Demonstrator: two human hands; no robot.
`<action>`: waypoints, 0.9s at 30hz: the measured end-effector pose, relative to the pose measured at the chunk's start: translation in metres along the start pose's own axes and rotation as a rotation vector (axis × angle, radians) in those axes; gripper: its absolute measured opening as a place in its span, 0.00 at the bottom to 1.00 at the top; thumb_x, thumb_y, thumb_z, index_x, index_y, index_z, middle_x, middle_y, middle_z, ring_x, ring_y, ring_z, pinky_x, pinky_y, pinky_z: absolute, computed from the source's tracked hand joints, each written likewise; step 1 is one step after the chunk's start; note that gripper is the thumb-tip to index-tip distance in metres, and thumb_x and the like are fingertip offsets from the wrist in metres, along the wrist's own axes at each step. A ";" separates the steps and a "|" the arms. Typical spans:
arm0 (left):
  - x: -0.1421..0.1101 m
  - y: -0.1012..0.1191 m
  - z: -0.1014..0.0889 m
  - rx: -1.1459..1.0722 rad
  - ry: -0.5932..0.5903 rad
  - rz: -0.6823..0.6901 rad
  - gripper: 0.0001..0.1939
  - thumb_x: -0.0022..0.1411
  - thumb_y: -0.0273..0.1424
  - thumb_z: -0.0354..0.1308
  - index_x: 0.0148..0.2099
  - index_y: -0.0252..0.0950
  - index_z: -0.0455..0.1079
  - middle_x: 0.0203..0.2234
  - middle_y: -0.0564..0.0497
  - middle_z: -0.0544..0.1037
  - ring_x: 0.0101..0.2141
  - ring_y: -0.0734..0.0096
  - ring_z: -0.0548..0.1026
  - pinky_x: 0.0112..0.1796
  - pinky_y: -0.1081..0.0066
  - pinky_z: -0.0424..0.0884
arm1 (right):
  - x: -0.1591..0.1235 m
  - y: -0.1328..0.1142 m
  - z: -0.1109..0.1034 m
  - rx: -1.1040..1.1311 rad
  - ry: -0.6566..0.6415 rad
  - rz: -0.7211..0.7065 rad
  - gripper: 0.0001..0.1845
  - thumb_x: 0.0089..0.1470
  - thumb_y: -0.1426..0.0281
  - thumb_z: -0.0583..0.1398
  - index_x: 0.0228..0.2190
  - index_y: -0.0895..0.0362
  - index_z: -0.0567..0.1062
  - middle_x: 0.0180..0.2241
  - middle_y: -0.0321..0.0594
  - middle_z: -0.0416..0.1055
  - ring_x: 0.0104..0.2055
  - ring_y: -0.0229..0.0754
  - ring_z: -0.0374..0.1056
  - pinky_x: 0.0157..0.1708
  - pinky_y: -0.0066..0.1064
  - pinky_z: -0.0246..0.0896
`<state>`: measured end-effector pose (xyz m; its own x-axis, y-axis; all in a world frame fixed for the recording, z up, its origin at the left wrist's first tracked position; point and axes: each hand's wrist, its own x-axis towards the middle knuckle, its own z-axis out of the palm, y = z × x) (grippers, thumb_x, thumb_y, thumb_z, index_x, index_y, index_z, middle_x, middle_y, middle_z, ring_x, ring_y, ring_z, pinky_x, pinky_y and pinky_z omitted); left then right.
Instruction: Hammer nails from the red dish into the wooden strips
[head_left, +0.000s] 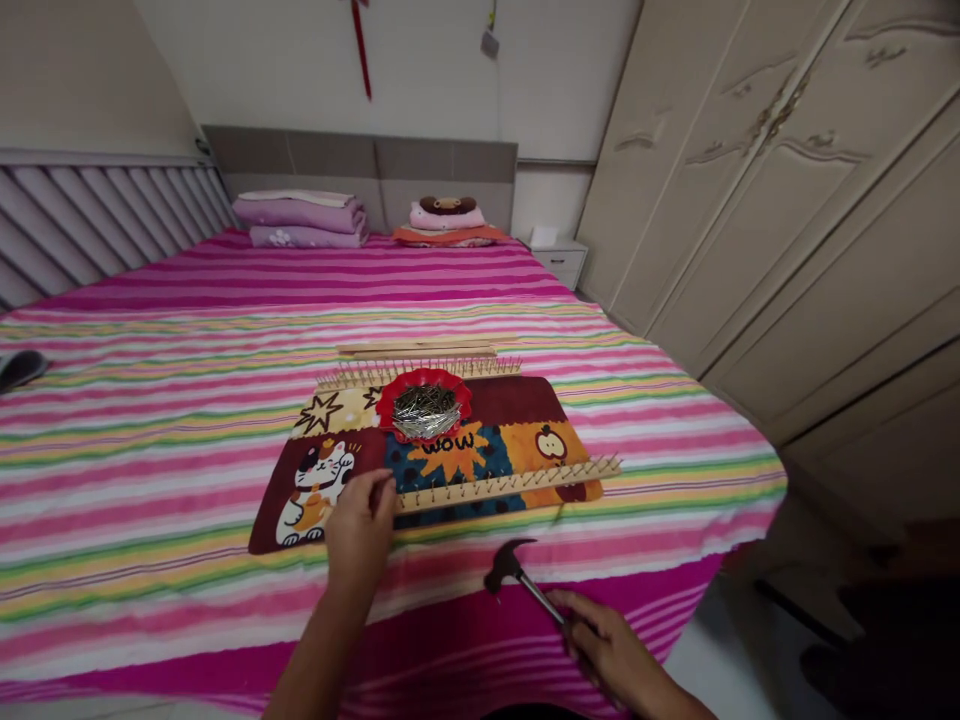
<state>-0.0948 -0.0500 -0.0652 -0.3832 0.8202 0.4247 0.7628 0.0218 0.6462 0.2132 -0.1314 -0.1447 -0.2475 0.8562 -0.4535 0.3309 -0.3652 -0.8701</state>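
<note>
At the left end of a wooden strip [499,487] studded with a row of nails, my left hand [364,520] is closed, its fingers pinched around that end. Whether a loose nail is also between the fingertips is hidden. My right hand [607,645] grips a claw hammer [529,580] by its handle, with the head pointing up and left over the bed's near side. Beyond the strip, a red scalloped bowl [385,405] full of loose nails sits on a patterned mat [525,400]. Another nail-studded strip [360,378] lies just behind the bowl.
Plain wooden strips [420,347] lie past the far nailed strip. The striped bed sheet [187,420] spreads under everything. Folded bedding [300,220] is stacked by the headboard [337,160]. Wardrobe doors [720,180] stand on the right, and a dark object [21,368] rests at far left.
</note>
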 end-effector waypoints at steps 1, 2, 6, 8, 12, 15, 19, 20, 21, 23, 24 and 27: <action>0.013 0.005 0.000 0.051 -0.001 0.009 0.12 0.56 0.37 0.50 0.36 0.38 0.72 0.32 0.49 0.77 0.33 0.66 0.74 0.36 0.69 0.68 | 0.001 0.004 0.001 0.042 0.007 0.036 0.28 0.47 0.62 0.52 0.49 0.58 0.70 0.16 0.28 0.60 0.14 0.32 0.50 0.15 0.23 0.45; 0.028 0.010 0.002 0.110 -0.020 0.023 0.12 0.56 0.37 0.51 0.36 0.38 0.73 0.33 0.48 0.77 0.35 0.65 0.74 0.37 0.69 0.68 | 0.002 0.006 0.002 0.070 0.011 0.054 0.28 0.46 0.61 0.52 0.49 0.58 0.70 0.16 0.27 0.59 0.14 0.31 0.49 0.14 0.23 0.42; 0.078 0.028 0.022 0.397 -0.232 0.043 0.13 0.57 0.32 0.49 0.36 0.35 0.74 0.35 0.42 0.76 0.38 0.59 0.74 0.40 0.65 0.68 | 0.001 -0.001 0.003 0.113 -0.007 0.057 0.28 0.45 0.60 0.53 0.47 0.58 0.70 0.16 0.26 0.58 0.14 0.30 0.48 0.15 0.22 0.40; 0.093 0.034 0.036 0.537 -0.353 0.003 0.14 0.56 0.30 0.49 0.37 0.32 0.75 0.37 0.37 0.76 0.39 0.55 0.74 0.39 0.63 0.68 | 0.000 -0.005 0.003 0.119 -0.018 0.064 0.28 0.45 0.60 0.52 0.47 0.58 0.70 0.16 0.27 0.59 0.14 0.30 0.49 0.15 0.22 0.40; 0.108 0.041 0.053 0.641 -0.475 -0.117 0.15 0.53 0.24 0.48 0.38 0.27 0.75 0.39 0.29 0.76 0.41 0.50 0.75 0.37 0.62 0.69 | 0.000 -0.003 0.003 0.120 -0.019 0.058 0.27 0.46 0.62 0.52 0.47 0.58 0.70 0.17 0.27 0.60 0.14 0.30 0.51 0.15 0.22 0.40; 0.114 0.045 0.047 0.630 -0.489 -0.130 0.14 0.53 0.25 0.49 0.37 0.27 0.75 0.39 0.29 0.77 0.40 0.50 0.75 0.36 0.62 0.69 | 0.002 0.003 0.003 0.123 -0.007 0.028 0.27 0.45 0.63 0.52 0.47 0.58 0.71 0.17 0.28 0.61 0.14 0.30 0.51 0.14 0.22 0.41; 0.109 0.043 0.012 0.439 -0.378 -0.149 0.10 0.51 0.32 0.53 0.30 0.33 0.74 0.29 0.39 0.79 0.35 0.55 0.76 0.35 0.65 0.69 | 0.003 0.003 0.004 0.117 0.000 0.054 0.28 0.45 0.62 0.52 0.48 0.59 0.70 0.17 0.28 0.61 0.14 0.30 0.51 0.14 0.22 0.41; 0.103 0.040 0.001 0.309 -0.330 -0.190 0.10 0.50 0.34 0.53 0.29 0.34 0.73 0.26 0.43 0.78 0.32 0.58 0.76 0.33 0.66 0.69 | 0.002 0.002 0.004 0.114 0.008 0.066 0.29 0.45 0.61 0.52 0.49 0.59 0.70 0.17 0.27 0.61 0.14 0.30 0.51 0.14 0.22 0.41; 0.096 0.036 -0.009 0.144 -0.301 -0.244 0.10 0.49 0.35 0.54 0.28 0.35 0.72 0.23 0.46 0.77 0.29 0.62 0.75 0.32 0.67 0.69 | 0.002 0.001 0.005 0.111 0.018 0.074 0.30 0.45 0.61 0.52 0.49 0.59 0.69 0.17 0.27 0.60 0.14 0.30 0.50 0.14 0.22 0.41; 0.075 0.024 -0.025 -0.219 -0.267 -0.366 0.11 0.46 0.37 0.55 0.28 0.35 0.71 0.21 0.51 0.75 0.24 0.68 0.73 0.28 0.69 0.70 | 0.001 -0.002 0.005 0.106 0.030 0.072 0.30 0.45 0.60 0.53 0.49 0.59 0.69 0.16 0.27 0.60 0.14 0.30 0.48 0.14 0.22 0.41; 0.062 0.017 -0.030 -0.361 -0.258 -0.404 0.12 0.44 0.39 0.57 0.28 0.35 0.70 0.20 0.53 0.75 0.23 0.69 0.73 0.28 0.70 0.70 | 0.000 -0.003 0.005 0.104 0.031 0.062 0.29 0.45 0.60 0.53 0.49 0.59 0.69 0.16 0.26 0.60 0.14 0.30 0.48 0.14 0.22 0.41; 0.025 -0.003 -0.033 -0.571 -0.181 -0.494 0.15 0.38 0.40 0.62 0.27 0.35 0.68 0.18 0.54 0.74 0.21 0.72 0.71 0.26 0.71 0.70 | -0.003 -0.006 0.004 0.091 0.027 0.038 0.29 0.47 0.60 0.53 0.49 0.59 0.69 0.17 0.27 0.60 0.14 0.30 0.48 0.13 0.22 0.41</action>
<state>-0.1240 -0.0483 -0.0353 -0.4806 0.8736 -0.0763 0.1205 0.1520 0.9810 0.2082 -0.1331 -0.1388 -0.2115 0.8501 -0.4823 0.2553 -0.4283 -0.8668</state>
